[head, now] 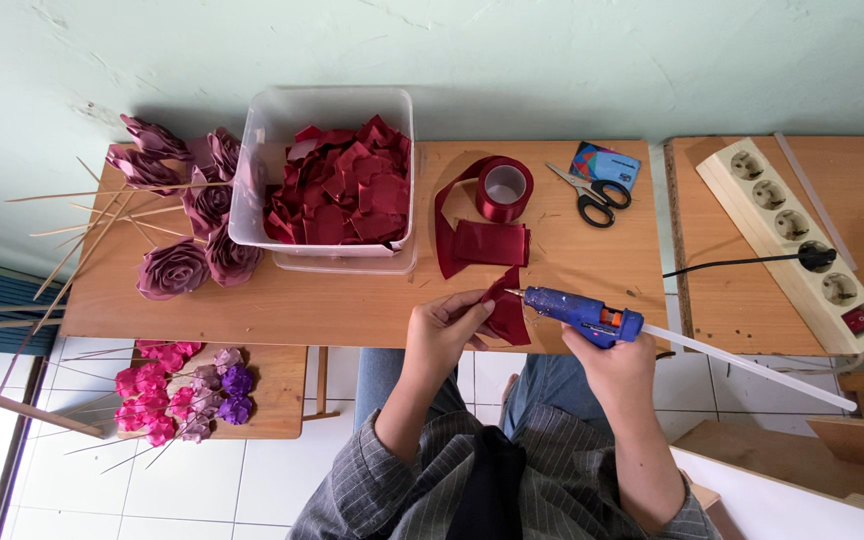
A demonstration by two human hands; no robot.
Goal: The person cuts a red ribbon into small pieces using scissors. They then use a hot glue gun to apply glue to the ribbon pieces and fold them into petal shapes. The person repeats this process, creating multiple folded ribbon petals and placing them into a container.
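Left hand (444, 330): fingers pinched on a small folded piece of dark red satin ribbon (505, 312), held over the near edge of the long wooden table (352, 300), in front of the clear plastic tub (327, 115).

Right hand (612, 358): closed around the grip of a blue hot glue gun (582, 312) with an orange trigger; nozzle tip touching the ribbon piece; white glue stick (752, 365) projecting from the rear, away from the tub.

Clear plastic tub: filled with cut dark red ribbon squares (342, 190).

Right of tub: dark red ribbon roll (504, 188), loose tail and flat strip just beside it. Further right: black-handled scissors (590, 198), then a small blue card (604, 165).

Left of tub: finished mauve ribbon roses (197, 245) on thin wooden skewers (92, 225).

Below and left of tub, on a lower wooden stool: pink and purple ribbon roses (180, 390).

Far right of tub, on a second table: cream power strip (797, 245), black plug inserted.
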